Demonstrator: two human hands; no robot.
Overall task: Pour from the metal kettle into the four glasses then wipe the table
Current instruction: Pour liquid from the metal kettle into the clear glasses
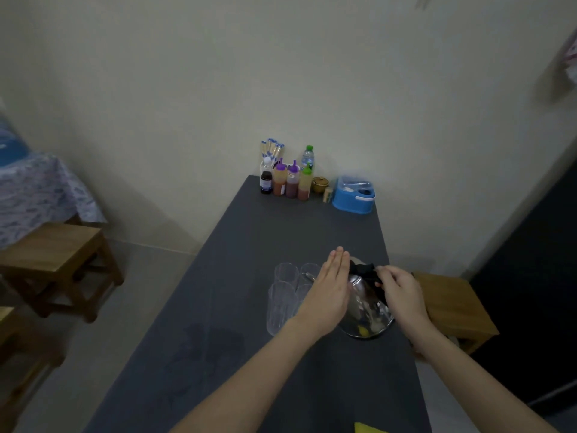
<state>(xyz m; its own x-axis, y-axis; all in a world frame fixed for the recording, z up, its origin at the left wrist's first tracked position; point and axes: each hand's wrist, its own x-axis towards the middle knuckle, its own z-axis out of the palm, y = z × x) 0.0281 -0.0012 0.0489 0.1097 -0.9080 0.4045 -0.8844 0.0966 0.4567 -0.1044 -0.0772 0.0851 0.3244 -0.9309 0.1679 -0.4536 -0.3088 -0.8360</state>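
Though kettle (367, 304) is close, glasses (281, 303) (four) empty

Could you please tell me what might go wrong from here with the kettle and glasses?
The four glasses stand tightly clustered beside the metal kettle; when the right hand tilts it, one could be knocked over or liquid spill onto the table.
The left hand lies flat, close to the kettle's body, and might get burned if the kettle is hot.

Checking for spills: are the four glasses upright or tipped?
Upright: the four glasses stand clustered on the table, mouths up, beside the metal kettle.
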